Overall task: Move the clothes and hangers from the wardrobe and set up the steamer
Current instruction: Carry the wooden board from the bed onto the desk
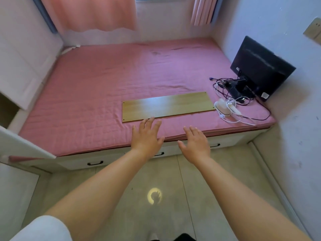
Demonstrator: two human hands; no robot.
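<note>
Quilted pink mattress (97,87) bears a flat wooden board (166,106); both hands, left (146,136) and right (195,145), splayed empty.

Your room's bright with daylight from the window behind the sheer pink curtain (90,13); glare whitens the rectangular light-wood board (167,106), and wide-angle edges bend softly.

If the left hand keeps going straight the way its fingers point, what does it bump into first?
Probably the wooden board lying on the pink mattress. The left hand is open, fingers pointing at the board's near edge. Its fingertips look right at that edge, though I can't tell whether they touch it.
</note>
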